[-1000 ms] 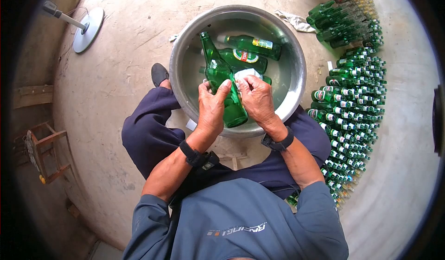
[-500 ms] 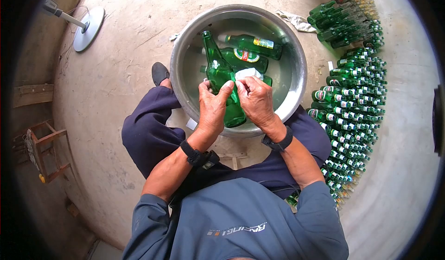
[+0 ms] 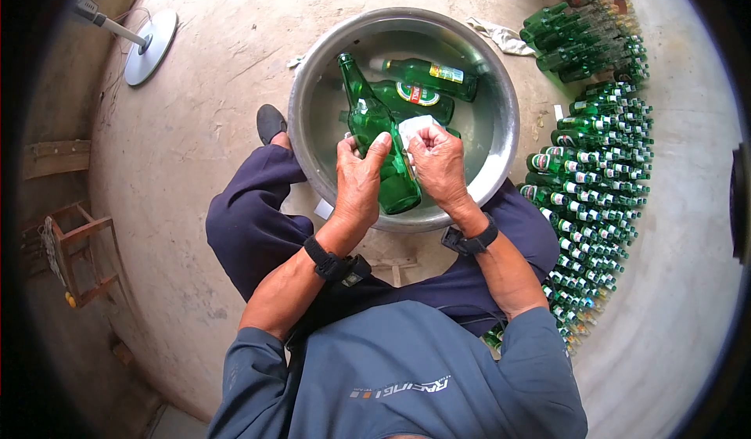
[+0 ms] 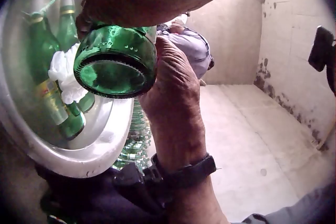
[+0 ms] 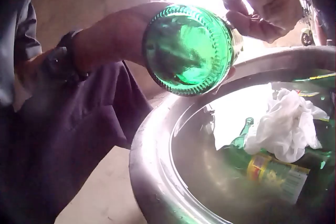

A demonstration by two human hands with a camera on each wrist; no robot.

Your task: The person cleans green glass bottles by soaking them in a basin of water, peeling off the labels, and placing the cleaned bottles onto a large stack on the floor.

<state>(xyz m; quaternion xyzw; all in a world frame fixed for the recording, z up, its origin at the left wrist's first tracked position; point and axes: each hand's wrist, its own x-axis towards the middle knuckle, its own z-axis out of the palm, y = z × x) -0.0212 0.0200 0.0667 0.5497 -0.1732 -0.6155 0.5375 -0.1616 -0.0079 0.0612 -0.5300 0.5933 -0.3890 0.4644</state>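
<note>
My left hand (image 3: 358, 174) grips a green glass beer bottle (image 3: 368, 118) slanted over a metal basin (image 3: 300, 157), its neck pointing away and its base toward me. In the right wrist view the round bottle base faces the camera. Beside the bottle, my right hand (image 3: 440, 163) has its fingers curled, thumb and fingertips pinching a pale label strip (image 5: 238, 43) at its side. A crumpled white cloth (image 5: 287, 124) lies on bottles in the basin, partly behind the right hand in the head view. Labelled green bottles (image 3: 430, 77) lie in the basin's water.
Rows of green bottles (image 3: 587, 165) stand along the wall to the right, with more bottles (image 3: 559, 40) lying behind them. A stand with a round base (image 3: 150, 48) is at the far left, a wooden frame (image 3: 78, 243) nearer. A white rag (image 3: 501, 36) lies beyond the basin.
My right hand has shifted slightly right, a little away from the bottle, whose base has swung slightly right. Part of another person's limb has come into view at the top right.
</note>
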